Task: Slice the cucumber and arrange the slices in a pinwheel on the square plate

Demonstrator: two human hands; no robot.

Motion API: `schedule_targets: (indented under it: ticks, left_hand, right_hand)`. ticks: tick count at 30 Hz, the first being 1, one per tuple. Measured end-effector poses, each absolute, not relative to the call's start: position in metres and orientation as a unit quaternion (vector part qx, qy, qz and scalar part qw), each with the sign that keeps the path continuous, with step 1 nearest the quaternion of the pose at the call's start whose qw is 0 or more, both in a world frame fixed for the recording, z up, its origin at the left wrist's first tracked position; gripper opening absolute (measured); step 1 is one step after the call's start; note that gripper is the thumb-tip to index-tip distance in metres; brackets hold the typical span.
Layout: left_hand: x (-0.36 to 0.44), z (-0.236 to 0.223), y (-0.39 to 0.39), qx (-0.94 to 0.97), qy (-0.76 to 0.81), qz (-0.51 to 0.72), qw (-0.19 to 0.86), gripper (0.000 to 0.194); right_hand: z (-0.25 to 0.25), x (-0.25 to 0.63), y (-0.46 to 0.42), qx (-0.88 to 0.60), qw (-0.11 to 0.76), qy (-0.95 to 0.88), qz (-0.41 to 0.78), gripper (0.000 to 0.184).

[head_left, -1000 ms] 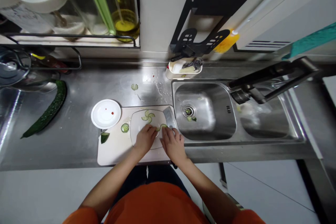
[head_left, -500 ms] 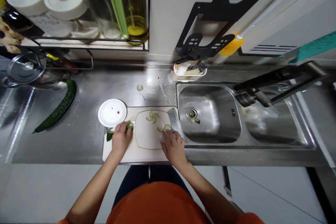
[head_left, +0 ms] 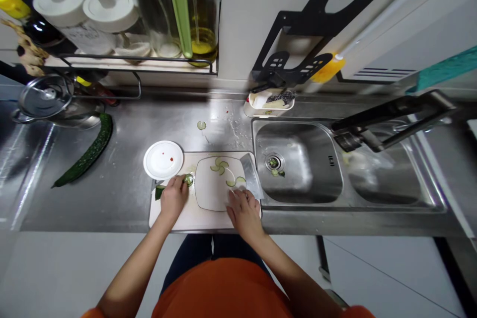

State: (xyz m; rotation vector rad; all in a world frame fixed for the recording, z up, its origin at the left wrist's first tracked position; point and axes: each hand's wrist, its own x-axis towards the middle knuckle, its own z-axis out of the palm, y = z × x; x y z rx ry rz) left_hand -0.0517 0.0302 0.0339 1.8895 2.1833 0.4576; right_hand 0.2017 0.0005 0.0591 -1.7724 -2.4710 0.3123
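Observation:
My left hand (head_left: 173,198) rests on the pale cutting board (head_left: 194,218) with its fingertips pinched on a cucumber slice (head_left: 188,179) beside the square white plate (head_left: 214,186). Several thin cucumber slices (head_left: 219,166) lie in a pinwheel on that plate, and two more slices (head_left: 236,181) lie near its right edge. My right hand (head_left: 244,211) lies on the plate's near right corner, fingers curled down by those slices. A cleaver blade (head_left: 251,176) lies flat along the board's right side. A dark cucumber end piece (head_left: 159,192) sits left of my left hand.
A small round white plate (head_left: 163,159) stands left of the board. A whole cucumber (head_left: 86,155) lies on the steel counter far left, near a pot lid (head_left: 44,97). One stray slice (head_left: 201,124) lies behind the board. The sink (head_left: 298,159) and tap (head_left: 391,119) are at right.
My left hand moved left off the square plate to the cucumber slice on the board and closed on it. My right hand stayed by the plate's right edge. The view shifted slightly.

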Motion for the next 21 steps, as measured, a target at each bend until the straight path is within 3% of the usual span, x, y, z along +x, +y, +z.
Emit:
schedule_targets:
  ticks: [10,16,21]
  left_hand:
    - [-0.053,0.036,0.033,0.633,0.746,0.164,0.122,0.015]
    - [-0.062,0.047,0.036,0.597,0.727,0.228,0.251,0.010]
    - [-0.052,0.063,0.037,0.539,0.682,0.276,0.410,0.018]
  right_hand:
    - [0.060,0.197,-0.003,-0.582,0.053,-0.801,0.128,0.039]
    - [0.061,0.192,0.000,-0.585,0.087,-0.785,0.184,0.033]
    - [0.060,0.185,0.010,-0.573,0.182,-0.754,0.266,0.028]
